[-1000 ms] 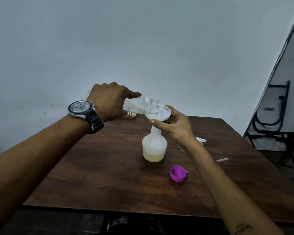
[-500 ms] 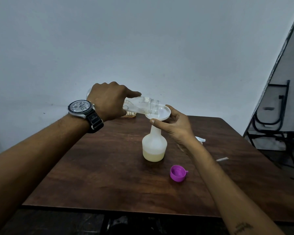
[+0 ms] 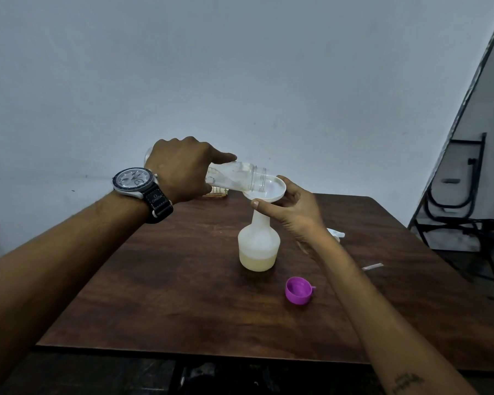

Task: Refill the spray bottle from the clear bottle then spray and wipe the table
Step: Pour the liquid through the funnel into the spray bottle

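Note:
A white spray bottle [image 3: 258, 246] without its head stands upright near the middle of the brown table [image 3: 160, 295], with pale yellow liquid in its bottom part. A white funnel [image 3: 271, 189] sits in its neck. My right hand [image 3: 293, 212] grips the funnel's rim and stem. My left hand [image 3: 180, 169], with a wristwatch, holds the clear bottle [image 3: 237, 178] tipped almost level, its open mouth inside the funnel bowl. The clear bottle looks nearly drained.
A purple cap [image 3: 298, 290] lies on the table in front of the spray bottle. The white spray head [image 3: 337, 233] lies behind my right wrist, with a thin tube [image 3: 372, 266] to its right. A small wooden item [image 3: 217, 192] sits at the table's far edge. Folded black chairs [image 3: 457, 201] lean at the right wall.

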Demonstrator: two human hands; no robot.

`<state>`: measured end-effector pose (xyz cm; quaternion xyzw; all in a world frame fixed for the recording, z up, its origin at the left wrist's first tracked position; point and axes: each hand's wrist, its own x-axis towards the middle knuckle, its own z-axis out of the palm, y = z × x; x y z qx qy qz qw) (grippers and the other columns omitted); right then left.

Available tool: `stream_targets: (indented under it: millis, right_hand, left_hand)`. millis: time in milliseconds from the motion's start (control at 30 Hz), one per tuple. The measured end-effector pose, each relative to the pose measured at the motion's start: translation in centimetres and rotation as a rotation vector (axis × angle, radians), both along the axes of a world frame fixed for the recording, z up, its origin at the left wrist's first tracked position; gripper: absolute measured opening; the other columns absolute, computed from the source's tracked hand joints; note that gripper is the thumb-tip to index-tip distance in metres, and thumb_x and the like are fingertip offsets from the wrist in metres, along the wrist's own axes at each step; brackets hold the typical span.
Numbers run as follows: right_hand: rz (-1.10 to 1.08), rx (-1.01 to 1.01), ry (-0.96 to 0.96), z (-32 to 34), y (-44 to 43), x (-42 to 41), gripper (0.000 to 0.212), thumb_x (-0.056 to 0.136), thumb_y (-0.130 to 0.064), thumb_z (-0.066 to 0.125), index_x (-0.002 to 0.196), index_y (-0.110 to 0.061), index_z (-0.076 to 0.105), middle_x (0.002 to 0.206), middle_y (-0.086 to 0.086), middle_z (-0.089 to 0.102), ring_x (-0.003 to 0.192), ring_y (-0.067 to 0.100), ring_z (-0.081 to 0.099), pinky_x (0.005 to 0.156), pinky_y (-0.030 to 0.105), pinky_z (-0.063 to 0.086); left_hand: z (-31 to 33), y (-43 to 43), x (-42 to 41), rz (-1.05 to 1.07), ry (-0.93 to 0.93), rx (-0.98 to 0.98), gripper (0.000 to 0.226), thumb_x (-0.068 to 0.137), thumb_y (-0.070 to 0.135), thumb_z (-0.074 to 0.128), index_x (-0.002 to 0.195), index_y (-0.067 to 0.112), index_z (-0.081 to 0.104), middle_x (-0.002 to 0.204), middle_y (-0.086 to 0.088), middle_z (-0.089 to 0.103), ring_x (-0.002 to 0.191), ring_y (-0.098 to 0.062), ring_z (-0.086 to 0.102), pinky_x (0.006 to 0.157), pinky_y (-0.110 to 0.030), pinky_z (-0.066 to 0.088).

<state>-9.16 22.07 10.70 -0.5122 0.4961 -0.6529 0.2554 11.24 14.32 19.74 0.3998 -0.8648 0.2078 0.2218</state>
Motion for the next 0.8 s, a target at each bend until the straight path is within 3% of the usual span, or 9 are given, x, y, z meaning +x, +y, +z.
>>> stream_targets:
  millis: [167, 300, 800]
  right_hand:
    - [0.015, -0.007, -0.008, -0.09, 0.02, -0.05, 0.04, 0.075, 0.0, 0.089, 0.085, -0.032, 0.067, 0.08, -0.026, 0.076, 0.08, -0.005, 0.071, 0.085, 0.028, 0.06]
    - [0.018, -0.016, -0.015, -0.14, -0.07, -0.11, 0.04, 0.074, 0.001, 0.089, 0.086, -0.031, 0.069, 0.082, -0.021, 0.077, 0.082, -0.001, 0.072, 0.084, 0.026, 0.06]
    - [0.003, -0.004, -0.022, -0.33, -0.23, -0.12, 0.039, 0.073, -0.001, 0.091, 0.093, -0.029, 0.073, 0.099, -0.006, 0.08, 0.097, 0.015, 0.074, 0.093, 0.039, 0.06]
  left_hand:
    - [0.01, 0.1, -0.02, 0.006, 0.002, -0.001, 0.063, 0.084, 0.034, 0.067, 0.138, 0.06, 0.046, 0.075, 0.006, 0.049, 0.081, -0.028, 0.064, 0.061, -0.029, 0.035]
    - [0.01, 0.08, 0.0, 0.003, 0.002, 0.004, 0.063, 0.084, 0.034, 0.067, 0.138, 0.06, 0.046, 0.09, 0.002, 0.066, 0.083, -0.028, 0.065, 0.062, -0.03, 0.036]
    - [0.18, 0.08, -0.02, -0.002, -0.006, -0.002, 0.067, 0.082, 0.028, 0.066, 0.138, 0.06, 0.046, 0.095, 0.001, 0.068, 0.085, -0.029, 0.066, 0.062, -0.029, 0.035]
